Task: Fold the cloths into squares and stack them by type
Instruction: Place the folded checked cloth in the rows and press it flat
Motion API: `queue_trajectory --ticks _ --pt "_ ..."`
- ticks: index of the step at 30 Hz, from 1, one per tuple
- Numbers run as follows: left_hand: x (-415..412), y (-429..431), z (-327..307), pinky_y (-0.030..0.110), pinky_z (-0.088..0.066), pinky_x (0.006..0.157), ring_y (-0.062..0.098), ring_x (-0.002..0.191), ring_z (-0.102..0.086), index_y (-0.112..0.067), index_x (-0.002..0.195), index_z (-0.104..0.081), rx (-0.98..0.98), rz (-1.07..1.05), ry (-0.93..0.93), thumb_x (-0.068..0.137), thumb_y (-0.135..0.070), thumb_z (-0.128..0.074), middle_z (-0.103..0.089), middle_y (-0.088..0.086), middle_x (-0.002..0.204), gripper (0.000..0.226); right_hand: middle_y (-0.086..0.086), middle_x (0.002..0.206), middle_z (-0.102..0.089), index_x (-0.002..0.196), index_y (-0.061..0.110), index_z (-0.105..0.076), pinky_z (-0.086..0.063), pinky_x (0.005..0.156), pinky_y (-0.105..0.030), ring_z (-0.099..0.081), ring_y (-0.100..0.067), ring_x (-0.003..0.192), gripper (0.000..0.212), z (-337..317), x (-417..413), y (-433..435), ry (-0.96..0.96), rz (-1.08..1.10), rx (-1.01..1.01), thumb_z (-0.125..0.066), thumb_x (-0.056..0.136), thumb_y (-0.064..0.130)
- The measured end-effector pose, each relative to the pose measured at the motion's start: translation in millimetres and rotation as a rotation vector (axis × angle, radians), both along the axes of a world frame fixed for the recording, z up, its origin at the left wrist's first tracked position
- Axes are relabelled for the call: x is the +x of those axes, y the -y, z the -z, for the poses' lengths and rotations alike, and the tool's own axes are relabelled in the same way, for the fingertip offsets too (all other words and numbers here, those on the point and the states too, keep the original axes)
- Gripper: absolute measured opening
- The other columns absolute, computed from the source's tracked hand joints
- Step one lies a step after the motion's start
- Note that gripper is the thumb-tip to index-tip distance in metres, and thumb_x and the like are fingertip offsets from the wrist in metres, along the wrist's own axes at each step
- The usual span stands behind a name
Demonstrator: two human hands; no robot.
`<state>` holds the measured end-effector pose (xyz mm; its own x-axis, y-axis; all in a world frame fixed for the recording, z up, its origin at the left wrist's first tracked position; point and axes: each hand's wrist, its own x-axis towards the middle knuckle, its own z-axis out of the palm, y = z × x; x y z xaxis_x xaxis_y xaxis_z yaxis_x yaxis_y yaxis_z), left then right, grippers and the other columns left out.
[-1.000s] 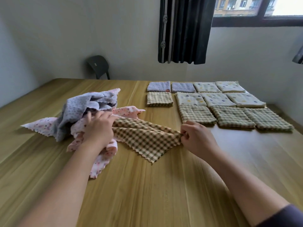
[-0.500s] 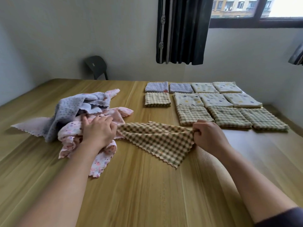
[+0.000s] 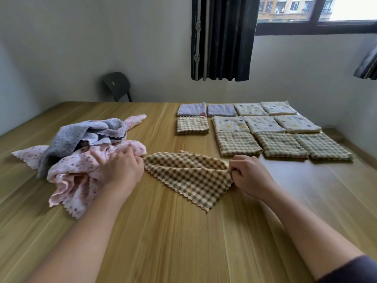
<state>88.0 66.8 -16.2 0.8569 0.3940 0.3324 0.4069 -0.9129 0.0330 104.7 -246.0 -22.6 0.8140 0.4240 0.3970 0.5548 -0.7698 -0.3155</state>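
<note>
On the left side of the tabletop (image 3: 183,252) lies a loose pile of unfolded cloths. A grey dotted cloth (image 3: 81,133) is on top, and a pink dotted cloth (image 3: 75,180) is under and in front of it, with one pink corner pointing to the far side. At the right edge of this pile the left hand (image 3: 120,168) lies palm down, its fingers spread over the pink dotted cloth. The left corner of the checked cloth (image 3: 189,176) meets this hand at the thumb side. Perhaps the thumb pinches it, but the grip is hidden and I cannot tell if the hand holds anything. The checked cloth, brown and cream, is stretched between both hands, with its upper edge raised a little and its lower point lying on the wood. The right hand (image 3: 251,176) has curled fingers and pinches the right corner of the checked cloth. Behind and to the right of it, folded squares lie in rows, close together. Two grey squares (image 3: 191,109) and one checked square (image 3: 192,125) are at the left, then come five cream dotted squares (image 3: 263,123), and three checked squares (image 3: 281,144) make the nearest row. Behind the tabletop a dark chair (image 3: 117,85) stands at the wall, and a dark curtain (image 3: 222,37) hangs beside the window (image 3: 326,9).
</note>
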Motion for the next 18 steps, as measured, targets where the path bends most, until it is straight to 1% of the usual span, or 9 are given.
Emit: queue_trajectory --ticks 3,5,7,10,12,13,14,16,18 --pt "-2.1 22.4 3.2 0.051 -0.023 0.107 0.022 0.106 -0.058 -0.014 0.113 -0.061 -0.053 0.477 0.169 0.084 -0.040 -0.033 -0.065 0.003 0.109 0.047 0.010 0.077 -0.054 0.066 0.019 -0.057 -0.029 0.072 -0.029 -0.049 -0.014 0.077 0.019 5.5 2.4 -0.6 0.068 0.022 -0.001 -0.040 0.076 0.019" --pt "-7.3 42.7 4.5 0.038 -0.036 0.100 0.014 0.106 -0.055 -0.019 0.114 -0.060 -0.206 0.834 0.063 0.082 -0.055 -0.035 -0.062 -0.002 0.113 0.055 0.014 0.080 -0.052 0.074 0.020 -0.058 -0.032 0.072 -0.025 -0.048 -0.009 0.077 0.013 7.2 2.6 -1.7 0.058 0.010 0.116 -0.047 0.077 0.015" --pt "-8.2 56.5 12.5 0.030 -0.041 0.096 0.008 0.106 -0.052 -0.024 0.111 -0.060 -0.262 1.028 -0.072 0.080 -0.061 -0.046 -0.060 -0.007 0.113 0.050 0.016 0.080 -0.055 0.083 0.016 -0.062 -0.039 0.070 -0.014 -0.052 -0.002 0.074 0.015 7.5 2.3 -1.3 0.008 -0.006 0.305 -0.057 0.080 0.002" --pt "-5.4 59.3 18.3 0.031 -0.048 0.082 0.006 0.088 -0.056 -0.022 0.093 -0.060 -0.401 1.021 0.035 0.087 -0.041 -0.055 -0.062 -0.008 0.093 0.021 0.018 0.080 -0.061 0.087 0.011 -0.066 -0.040 0.068 -0.004 -0.058 0.008 0.076 0.020 3.7 1.4 -0.4 -0.005 0.056 0.533 -0.063 0.080 -0.007" --pt "-8.7 61.1 11.5 0.021 -0.046 0.068 0.000 0.072 -0.055 -0.022 0.088 -0.057 -0.591 0.936 0.123 0.093 -0.028 -0.055 -0.060 -0.010 0.078 0.008 0.017 0.078 -0.061 0.085 0.015 -0.065 -0.041 0.067 -0.004 -0.057 0.012 0.074 0.018 1.4 2.1 -0.4 -0.029 0.116 0.630 -0.065 0.082 -0.003" --pt "-10.9 62.7 6.3 0.016 -0.042 0.064 -0.001 0.068 -0.054 -0.023 0.086 -0.056 -0.705 0.884 0.145 0.095 -0.024 -0.054 -0.059 -0.011 0.073 0.009 0.015 0.077 -0.061 0.083 0.019 -0.063 -0.042 0.066 -0.007 -0.058 0.009 0.071 0.021 0.0 2.6 -1.0 -0.056 0.132 0.684 -0.065 0.083 -0.001" --pt "-12.9 63.9 1.2 0.014 -0.040 0.061 -0.001 0.066 -0.053 -0.022 0.084 -0.056 -0.848 0.846 0.124 0.096 -0.021 -0.054 -0.059 -0.010 0.072 0.012 0.013 0.075 -0.061 0.082 0.023 -0.061 -0.045 0.063 -0.013 -0.058 0.005 0.067 0.023 -1.5 3.5 -0.9 -0.098 0.130 0.763 -0.064 0.086 0.001" --pt "-17.9 67.2 -7.2 0.016 -0.044 0.063 0.003 0.070 -0.055 -0.016 0.086 -0.058 -1.275 0.846 -0.048 0.095 -0.020 -0.052 -0.061 -0.004 0.076 0.012 0.007 0.069 -0.060 0.081 0.022 -0.059 -0.047 0.053 -0.024 -0.055 -0.005 0.059 0.018 -8.7 2.2 -0.8 -0.251 0.086 0.983 -0.059 0.091 0.007" --pt "-23.5 69.2 -15.2 0.021 -0.051 0.066 0.014 0.077 -0.062 -0.007 0.095 -0.062 -1.741 0.844 -0.258 0.094 -0.022 -0.050 -0.065 0.007 0.087 0.019 0.002 0.068 -0.059 0.081 0.017 -0.059 -0.048 0.053 -0.027 -0.054 -0.012 0.060 0.013 -22.2 -2.6 -0.5 -0.501 0.037 1.197 -0.057 0.094 0.015"
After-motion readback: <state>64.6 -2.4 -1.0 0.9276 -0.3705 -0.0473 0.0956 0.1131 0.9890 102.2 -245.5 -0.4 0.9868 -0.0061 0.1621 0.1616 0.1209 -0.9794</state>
